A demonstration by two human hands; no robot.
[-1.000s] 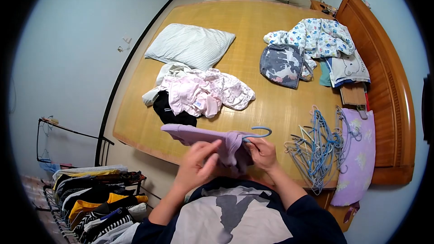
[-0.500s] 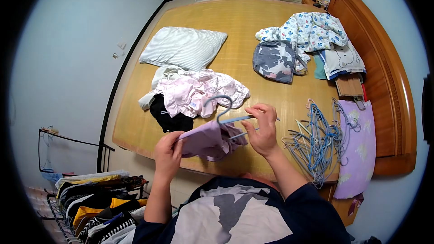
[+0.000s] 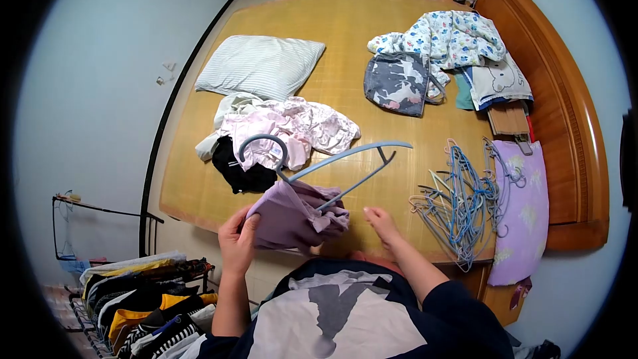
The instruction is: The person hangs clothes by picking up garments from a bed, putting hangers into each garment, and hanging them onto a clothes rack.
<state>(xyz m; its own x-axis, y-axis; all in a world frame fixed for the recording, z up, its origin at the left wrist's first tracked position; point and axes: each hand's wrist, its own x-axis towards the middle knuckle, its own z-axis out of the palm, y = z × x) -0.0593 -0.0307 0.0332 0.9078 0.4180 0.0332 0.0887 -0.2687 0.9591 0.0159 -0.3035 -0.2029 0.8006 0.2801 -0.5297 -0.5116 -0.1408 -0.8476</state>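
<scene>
My left hand (image 3: 237,239) pinches the shoulder edge of a purple shirt (image 3: 292,216), hanging in front of my body at the bed's near edge. A blue-grey clothes hanger (image 3: 352,154) is partly inside the shirt: its hook and one arm stick out above and to the right, while the other arm is hidden in the cloth. To the right of the shirt, my right hand (image 3: 382,223) is apart from both shirt and hanger. It holds nothing, and its fingers are loosely extended, partly foreshortened.
Pink and white clothes (image 3: 292,126) and a black garment (image 3: 239,169) lie on the bed mat (image 3: 392,179), near a striped pillow (image 3: 262,63). Tangled hangers (image 3: 462,203) lie at right beside a purple pillow (image 3: 522,219). A clothes rack (image 3: 146,299) stands lower left.
My right hand has let go of the hanger and moved down. The hanger has tipped, its free arm rising to the right. My left hand and the shirt have shifted slightly down and left.
</scene>
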